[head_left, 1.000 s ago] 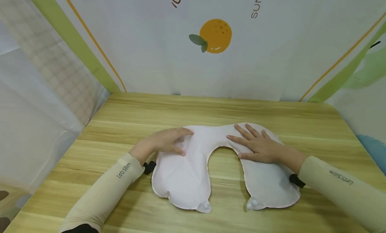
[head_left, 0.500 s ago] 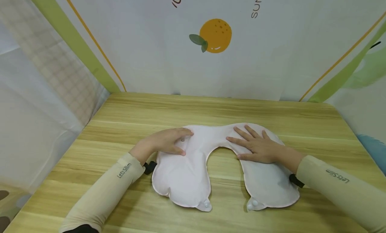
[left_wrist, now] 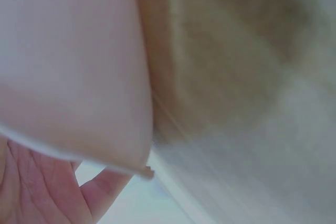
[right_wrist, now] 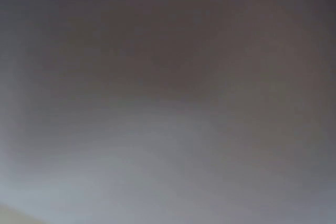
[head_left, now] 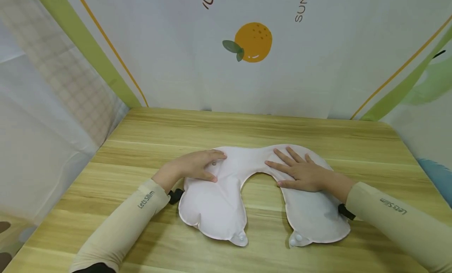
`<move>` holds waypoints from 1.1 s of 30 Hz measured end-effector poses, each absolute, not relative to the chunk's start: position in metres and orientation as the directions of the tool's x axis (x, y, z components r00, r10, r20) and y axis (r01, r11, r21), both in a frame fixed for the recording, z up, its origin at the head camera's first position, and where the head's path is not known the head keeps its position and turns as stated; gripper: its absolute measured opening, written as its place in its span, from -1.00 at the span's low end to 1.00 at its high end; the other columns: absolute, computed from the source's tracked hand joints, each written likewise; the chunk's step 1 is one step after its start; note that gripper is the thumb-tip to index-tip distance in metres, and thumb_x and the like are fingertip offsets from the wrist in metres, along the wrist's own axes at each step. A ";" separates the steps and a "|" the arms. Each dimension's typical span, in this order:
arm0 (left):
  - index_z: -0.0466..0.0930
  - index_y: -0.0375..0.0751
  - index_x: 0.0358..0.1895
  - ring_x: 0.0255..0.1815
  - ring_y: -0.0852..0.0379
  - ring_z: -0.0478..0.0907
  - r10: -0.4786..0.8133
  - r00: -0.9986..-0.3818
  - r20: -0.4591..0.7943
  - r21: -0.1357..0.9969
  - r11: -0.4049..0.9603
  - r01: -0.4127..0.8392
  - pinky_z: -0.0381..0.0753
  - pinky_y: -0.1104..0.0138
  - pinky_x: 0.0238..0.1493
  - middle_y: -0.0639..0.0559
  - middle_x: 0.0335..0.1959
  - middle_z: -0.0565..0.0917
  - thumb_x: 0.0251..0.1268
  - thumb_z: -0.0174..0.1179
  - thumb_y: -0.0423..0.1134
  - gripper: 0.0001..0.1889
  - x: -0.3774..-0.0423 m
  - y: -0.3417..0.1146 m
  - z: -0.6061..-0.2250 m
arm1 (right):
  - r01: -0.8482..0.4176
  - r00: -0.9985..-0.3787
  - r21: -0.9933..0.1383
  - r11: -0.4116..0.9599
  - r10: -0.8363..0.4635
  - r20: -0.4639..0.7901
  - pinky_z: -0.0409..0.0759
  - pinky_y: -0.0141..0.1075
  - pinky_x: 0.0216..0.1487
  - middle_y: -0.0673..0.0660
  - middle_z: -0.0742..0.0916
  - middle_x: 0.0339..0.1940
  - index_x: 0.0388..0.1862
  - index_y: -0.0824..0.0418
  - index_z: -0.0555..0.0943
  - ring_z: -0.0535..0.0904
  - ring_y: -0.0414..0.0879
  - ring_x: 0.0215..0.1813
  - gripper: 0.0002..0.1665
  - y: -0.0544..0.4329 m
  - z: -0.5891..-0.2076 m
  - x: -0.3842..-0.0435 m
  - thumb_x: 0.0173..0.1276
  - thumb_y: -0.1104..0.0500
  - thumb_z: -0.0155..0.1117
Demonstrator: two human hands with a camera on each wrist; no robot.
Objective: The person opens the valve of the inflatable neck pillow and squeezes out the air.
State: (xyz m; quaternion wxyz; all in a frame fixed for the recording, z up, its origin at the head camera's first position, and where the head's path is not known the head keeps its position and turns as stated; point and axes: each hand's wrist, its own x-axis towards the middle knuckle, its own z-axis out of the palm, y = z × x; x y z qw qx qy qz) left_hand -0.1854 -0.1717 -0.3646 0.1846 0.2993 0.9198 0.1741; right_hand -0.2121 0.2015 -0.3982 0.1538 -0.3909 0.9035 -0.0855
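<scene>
A pale pink U-shaped neck pillow [head_left: 219, 210] lies on the table in the head view, its opening toward me. My left hand [head_left: 193, 164] rests arched on its upper left part, with thumb and forefinger apart on the fabric. Beside those fingers shows a small clear valve [head_left: 214, 163]. My right hand [head_left: 300, 173] lies flat on the upper right part, fingers spread. Each lower tip of the pillow carries a tab with a snap button [head_left: 298, 238]. In the left wrist view, the pillow's edge covers part of my left palm [left_wrist: 42, 187]. The right wrist view is a blur.
The wood-grain table [head_left: 141, 131] reaches back to a white printed curtain [head_left: 169, 61]. More cloth hangs at the left and right sides. A black wrist strap [head_left: 175, 196] touches or nearly touches the pillow's left edge.
The pillow's left lobe has shrunk slightly, its lower edge drawing up and the notch there deepening. My right hand has shifted very slightly left; the left hand stays in place.
</scene>
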 end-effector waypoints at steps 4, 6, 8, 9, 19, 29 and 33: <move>0.24 -0.23 0.50 0.51 -0.10 0.29 0.609 -0.756 -0.240 0.431 0.765 0.479 0.24 0.02 0.53 -0.16 0.55 0.26 0.27 0.35 -0.10 -0.23 -0.185 -0.172 -0.365 | -0.676 -0.646 -0.275 0.684 -0.729 -0.226 -0.21 0.61 0.33 0.04 -0.16 0.69 0.61 -0.35 -0.02 -0.38 0.30 0.65 -0.20 0.201 -0.397 -0.212 0.48 -0.37 -0.06; 0.24 -0.23 0.49 0.51 -0.11 0.29 0.609 -0.756 -0.238 0.433 0.764 0.479 0.24 0.01 0.53 -0.16 0.55 0.26 0.27 0.35 -0.10 -0.23 -0.184 -0.172 -0.364 | -0.676 -0.644 -0.276 0.683 -0.730 -0.228 -0.22 0.62 0.33 0.06 -0.16 0.69 0.62 -0.33 -0.01 -0.38 0.31 0.65 -0.20 0.200 -0.397 -0.211 0.49 -0.36 -0.06; 0.24 -0.24 0.49 0.52 -0.11 0.28 0.610 -0.756 -0.238 0.436 0.763 0.478 0.24 0.01 0.53 -0.16 0.55 0.26 0.28 0.35 -0.10 -0.23 -0.184 -0.172 -0.363 | -0.677 -0.644 -0.275 0.683 -0.730 -0.229 -0.22 0.62 0.33 0.06 -0.15 0.69 0.62 -0.33 -0.02 -0.38 0.31 0.65 -0.20 0.200 -0.397 -0.211 0.49 -0.36 -0.06; 0.24 -0.24 0.49 0.52 -0.11 0.28 0.610 -0.756 -0.238 0.436 0.762 0.478 0.24 0.01 0.53 -0.16 0.55 0.26 0.28 0.35 -0.10 -0.23 -0.184 -0.172 -0.363 | -0.677 -0.644 -0.275 0.683 -0.730 -0.228 -0.23 0.61 0.33 0.07 -0.15 0.69 0.62 -0.33 -0.02 -0.38 0.32 0.65 -0.20 0.200 -0.397 -0.211 0.49 -0.36 -0.06; 0.25 -0.23 0.50 0.52 -0.11 0.27 0.609 -0.755 -0.243 0.439 0.763 0.474 0.24 0.03 0.53 -0.16 0.55 0.24 0.27 0.35 -0.11 -0.23 -0.183 -0.173 -0.364 | -0.667 -0.648 -0.292 0.686 -0.727 -0.227 -0.25 0.60 0.34 0.03 -0.16 0.69 0.60 -0.37 0.00 -0.39 0.29 0.65 -0.21 0.199 -0.397 -0.211 0.48 -0.35 -0.03; 0.25 -0.24 0.49 0.55 -0.15 0.21 0.616 -0.748 -0.248 0.436 0.760 0.481 0.22 -0.01 0.53 -0.18 0.56 0.23 0.29 0.34 -0.11 -0.24 -0.181 -0.172 -0.361 | -0.670 -0.643 -0.293 0.682 -0.731 -0.228 -0.22 0.61 0.34 0.06 -0.14 0.69 0.61 -0.35 0.01 -0.38 0.31 0.65 -0.22 0.201 -0.395 -0.209 0.49 -0.33 -0.02; 0.25 -0.25 0.49 0.53 -0.15 0.24 0.621 -0.745 -0.243 0.437 0.756 0.487 0.23 -0.01 0.53 -0.19 0.56 0.23 0.29 0.34 -0.11 -0.25 -0.182 -0.171 -0.361 | -0.670 -0.643 -0.290 0.683 -0.729 -0.234 -0.24 0.60 0.35 0.05 -0.15 0.69 0.61 -0.36 0.00 -0.40 0.30 0.65 -0.22 0.202 -0.396 -0.211 0.49 -0.34 -0.03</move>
